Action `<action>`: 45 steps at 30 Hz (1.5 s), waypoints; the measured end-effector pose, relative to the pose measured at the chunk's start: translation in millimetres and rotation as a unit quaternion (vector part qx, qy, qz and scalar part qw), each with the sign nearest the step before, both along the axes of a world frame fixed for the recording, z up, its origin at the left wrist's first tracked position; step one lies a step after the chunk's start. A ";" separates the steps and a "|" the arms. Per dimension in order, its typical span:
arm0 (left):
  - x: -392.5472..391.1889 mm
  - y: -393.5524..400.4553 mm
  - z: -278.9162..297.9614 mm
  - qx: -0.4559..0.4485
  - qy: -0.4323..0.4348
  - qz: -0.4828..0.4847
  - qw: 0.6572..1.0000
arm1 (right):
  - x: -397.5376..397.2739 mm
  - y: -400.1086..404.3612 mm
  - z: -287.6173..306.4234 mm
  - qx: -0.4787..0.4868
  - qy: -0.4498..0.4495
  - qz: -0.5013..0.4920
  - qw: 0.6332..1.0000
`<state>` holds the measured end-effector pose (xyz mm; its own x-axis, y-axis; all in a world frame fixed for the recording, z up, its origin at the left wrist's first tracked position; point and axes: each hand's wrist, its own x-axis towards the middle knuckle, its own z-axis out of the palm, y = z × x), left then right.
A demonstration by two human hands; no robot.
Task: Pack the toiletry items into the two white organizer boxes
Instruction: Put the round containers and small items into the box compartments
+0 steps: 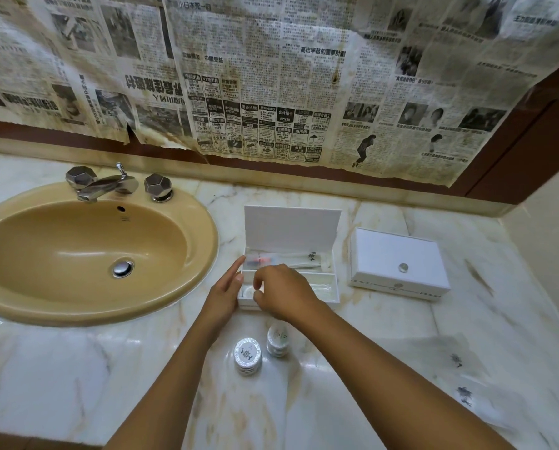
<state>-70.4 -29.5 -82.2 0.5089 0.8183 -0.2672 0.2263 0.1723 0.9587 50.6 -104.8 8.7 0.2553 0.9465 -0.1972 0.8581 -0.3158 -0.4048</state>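
Organizer box (331,295) sat open; left hand (227,289) braced it flat-fingered, right hand (284,293) pinched a round item (248,292)—could jam if tilted.

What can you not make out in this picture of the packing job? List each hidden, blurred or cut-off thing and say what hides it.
1. Front-left compartment of the open box, head view: the right hand covers it, so what its fingers hold is unclear.
2. Closed box: its lid hides the contents.
3. Clear sachets on the counter: blurred, print unreadable.
4. Round packs: labels too small.
5. Both forearms: cut off by the bottom edge.
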 end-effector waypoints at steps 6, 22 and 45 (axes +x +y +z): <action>0.5 -0.4 1.4 -0.002 0.006 -0.007 1.000 | 6.0 -18.3 6.4 -0.095 -0.033 0.052 0.994; 0.7 -1.3 2.6 -0.008 0.009 0.000 1.000 | 1.4 -36.0 -9.9 -0.154 -0.076 0.119 0.978; 1.4 -0.7 1.8 0.003 0.004 0.008 1.000 | 2.2 23.2 -25.7 -0.034 0.072 -0.094 0.992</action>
<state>-68.9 -30.2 -80.4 0.4928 0.8284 -0.2661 0.2311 0.1702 0.9579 52.8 -81.6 -17.0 0.3902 0.8685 -0.3057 0.7166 -0.4949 -0.4914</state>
